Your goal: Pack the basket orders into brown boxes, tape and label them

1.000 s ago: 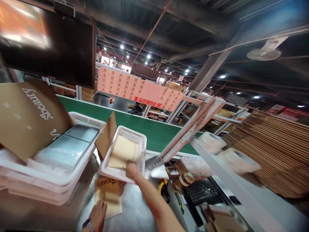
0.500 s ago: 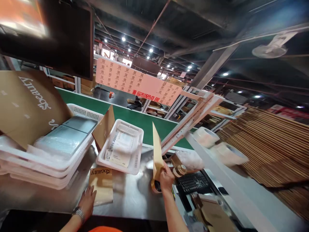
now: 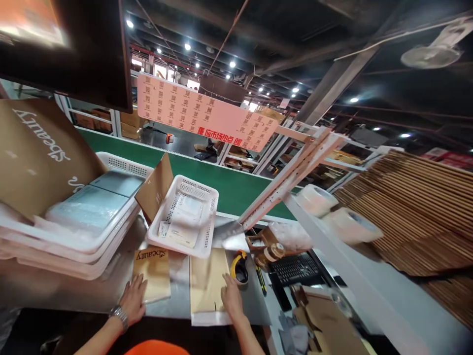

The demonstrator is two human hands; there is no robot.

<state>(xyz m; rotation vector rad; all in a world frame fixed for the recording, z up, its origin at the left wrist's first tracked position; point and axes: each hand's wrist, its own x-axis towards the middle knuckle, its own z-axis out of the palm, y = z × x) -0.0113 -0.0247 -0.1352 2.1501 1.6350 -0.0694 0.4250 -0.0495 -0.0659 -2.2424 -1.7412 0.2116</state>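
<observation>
Resting on the metal table, my left hand (image 3: pixel 133 298) has its fingers out flat, touching the left edge of a small brown packet (image 3: pixel 152 278) printed "beauty". A watch is on that wrist. To its right, a plain tan padded mailer (image 3: pixel 209 283) with a pale strip along its near end lies flat. My right hand (image 3: pixel 232 299) rests at the mailer's right edge, fingers stretched onto it and not visibly gripping. Just beyond this hand is a yellow-and-black tape dispenser (image 3: pixel 240 267). A white basket (image 3: pixel 212 217) holding a white packet and papers stands behind the mailer.
Stacked white trays (image 3: pixel 92 264) with light-blue boxes and a large brown carton flap (image 3: pixel 48 153) stand left. To the right are a utility knife (image 3: pixel 261 281), keyboard (image 3: pixel 297 270), phone (image 3: pixel 280 292), slanted white frame (image 3: pixel 291 172), clear rolls (image 3: pixel 351 226) and stacked cardboard (image 3: pixel 414 212).
The tan mailer, held upright by my right hand before, now lies flat on the table. My right hand has come nearer and left, uncovering the tape dispenser. My left hand stays by the brown packet.
</observation>
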